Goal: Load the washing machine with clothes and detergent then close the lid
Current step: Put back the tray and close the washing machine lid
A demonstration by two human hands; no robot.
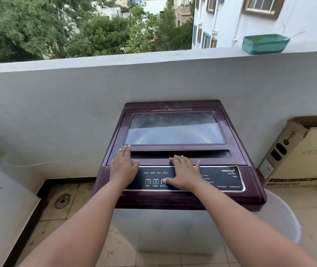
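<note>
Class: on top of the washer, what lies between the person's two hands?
In the head view, only lid edge and control panel: the mode labels and buttons 1 and 2 lie between the left hand and right hand.

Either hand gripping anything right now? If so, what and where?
Nothing is held. The left hand lies flat on the closed lid near its front edge; the right hand rests open across the control panel.
</note>
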